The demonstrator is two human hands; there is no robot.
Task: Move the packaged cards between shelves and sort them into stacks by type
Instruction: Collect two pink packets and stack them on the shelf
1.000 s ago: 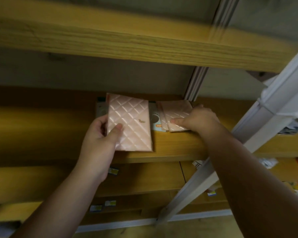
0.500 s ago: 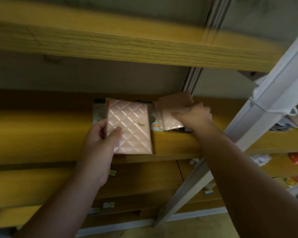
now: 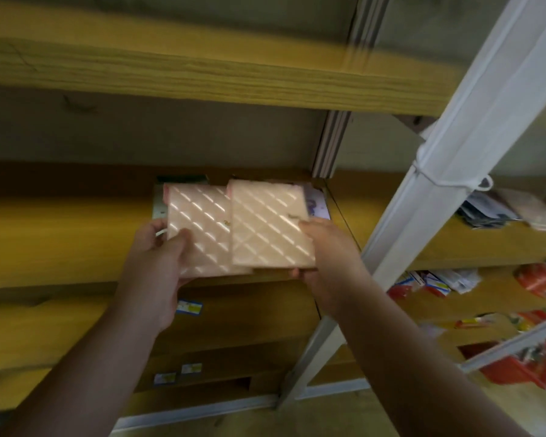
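Left hand (image 3: 158, 263): we grip one pink quilted pack (image 3: 199, 234) by its lower left corner, thumb on its face.
Right hand (image 3: 325, 260): we hold a second pink pack (image 3: 270, 225), overlapping the first pack's right edge.
Beyond our hands: other packs (image 3: 317, 205) lie on the shelf (image 3: 60, 241).
Progress: matching pinks are nearly paired; we judge most of the sorting remains.

A wide gap lay open between the middle wooden shelf (image 3: 60, 241) and the upper shelf (image 3: 202, 80), and the board to the left of the two pink quilted packs (image 3: 234, 225) was bare. Behind those packs, other packaged cards (image 3: 317, 205) filled the back of the board near the grey rear upright (image 3: 331, 143). To the right, the slanting white post (image 3: 438, 184) barred the way to the next bay, whose boards were crowded with loose packets (image 3: 498, 212) and red goods (image 3: 536, 275).
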